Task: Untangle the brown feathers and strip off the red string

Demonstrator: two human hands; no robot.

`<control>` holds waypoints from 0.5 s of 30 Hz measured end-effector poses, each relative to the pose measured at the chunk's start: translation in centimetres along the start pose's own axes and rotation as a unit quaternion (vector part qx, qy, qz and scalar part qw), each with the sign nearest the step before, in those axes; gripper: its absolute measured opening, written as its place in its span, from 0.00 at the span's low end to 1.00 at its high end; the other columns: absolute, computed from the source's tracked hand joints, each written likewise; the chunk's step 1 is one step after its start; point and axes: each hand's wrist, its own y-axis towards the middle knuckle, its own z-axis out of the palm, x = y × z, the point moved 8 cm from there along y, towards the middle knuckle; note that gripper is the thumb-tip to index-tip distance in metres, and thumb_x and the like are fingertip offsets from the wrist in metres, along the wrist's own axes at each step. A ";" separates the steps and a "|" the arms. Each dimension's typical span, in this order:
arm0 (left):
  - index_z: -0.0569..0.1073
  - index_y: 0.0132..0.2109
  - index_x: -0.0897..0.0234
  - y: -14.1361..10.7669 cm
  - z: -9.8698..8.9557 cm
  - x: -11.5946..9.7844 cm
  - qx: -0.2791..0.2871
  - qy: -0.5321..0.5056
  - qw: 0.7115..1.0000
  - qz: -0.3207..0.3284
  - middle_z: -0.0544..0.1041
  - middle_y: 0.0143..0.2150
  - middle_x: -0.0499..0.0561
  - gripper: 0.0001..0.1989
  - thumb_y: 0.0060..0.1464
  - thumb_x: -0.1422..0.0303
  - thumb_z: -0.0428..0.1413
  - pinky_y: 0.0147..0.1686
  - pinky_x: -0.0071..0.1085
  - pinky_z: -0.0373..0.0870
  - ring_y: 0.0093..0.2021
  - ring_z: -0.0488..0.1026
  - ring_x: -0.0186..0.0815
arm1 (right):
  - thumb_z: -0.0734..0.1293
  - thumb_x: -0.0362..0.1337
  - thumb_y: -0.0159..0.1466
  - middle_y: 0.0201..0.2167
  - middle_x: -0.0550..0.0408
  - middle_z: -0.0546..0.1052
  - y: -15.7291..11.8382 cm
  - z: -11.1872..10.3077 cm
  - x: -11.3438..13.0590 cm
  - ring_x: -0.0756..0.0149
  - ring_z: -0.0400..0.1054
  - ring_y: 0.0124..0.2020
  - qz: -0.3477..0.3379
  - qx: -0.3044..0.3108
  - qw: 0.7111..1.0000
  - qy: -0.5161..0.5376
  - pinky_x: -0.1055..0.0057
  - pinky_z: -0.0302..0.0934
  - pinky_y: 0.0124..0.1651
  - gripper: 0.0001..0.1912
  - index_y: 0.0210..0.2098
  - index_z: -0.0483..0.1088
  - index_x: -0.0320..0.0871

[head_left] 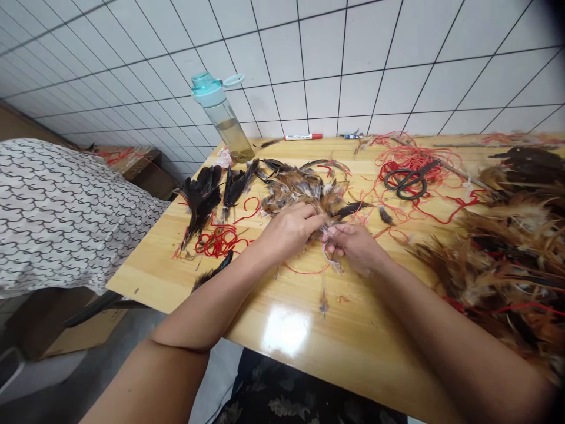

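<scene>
My left hand [295, 227] rests at the near edge of a loose pile of brown and black feathers [293, 191], its fingers closed on feather ends. Just to its right, my right hand [355, 244] pinches the pale quill ends of feathers [325, 228], and the fingertips of both hands nearly meet there. A curled whitish strip [331, 259] hangs below the right fingers. On the table under the hands runs a thin red string [304, 272]. The exact grip of the left fingertips is partly hidden by the hand itself.
Black feather bunches [203, 194] and coiled red cord [218, 241] lie left. Scissors [408, 181] rest by tangled red string [410, 154]. A large brown feather heap [521, 235] covers the right side. A bottle [232, 132] and red marker [303, 137] are by the tiled wall.
</scene>
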 end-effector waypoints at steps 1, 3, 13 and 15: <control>0.74 0.39 0.65 -0.1 0.0 -0.2 0.003 0.013 1.000 0.004 0.72 0.34 0.53 0.11 0.62 0.71 0.46 0.36 0.28 0.64 0.37 0.68 0.34 | 0.71 0.44 0.53 0.13 0.58 0.68 0.0 0.1 0.0 0.75 0.57 0.15 0.003 0.004 1.000 -0.005 0.75 0.48 0.19 0.14 0.21 0.71 0.40; 0.74 0.38 0.66 -0.1 -0.2 -0.5 0.004 0.037 0.999 0.013 0.72 0.34 0.53 0.12 0.62 0.71 0.46 0.36 0.29 0.64 0.36 0.67 0.34 | 0.71 0.44 0.53 0.13 0.58 0.68 0.0 0.2 0.0 0.76 0.57 0.15 0.007 0.012 1.000 -0.016 0.76 0.48 0.19 0.14 0.21 0.71 0.40; 0.73 0.39 0.67 -0.1 -0.9 -1.7 -0.034 0.054 0.997 0.041 0.72 0.34 0.53 0.09 0.61 0.70 0.48 0.36 0.31 0.65 0.36 0.66 0.35 | 0.69 0.43 0.55 0.14 0.61 0.66 -0.1 0.8 -0.1 0.76 0.55 0.15 -0.012 0.043 0.997 -0.062 0.76 0.47 0.18 0.13 0.23 0.68 0.40; 0.73 0.43 0.66 -0.2 -1.8 -1.1 -0.079 0.020 0.997 0.015 0.74 0.39 0.54 0.09 0.61 0.71 0.49 0.40 0.32 0.66 0.40 0.67 0.35 | 0.69 0.44 0.55 0.15 0.61 0.66 -0.1 0.8 -0.2 0.76 0.55 0.16 -0.014 0.036 0.998 -0.051 0.76 0.48 0.19 0.14 0.22 0.66 0.41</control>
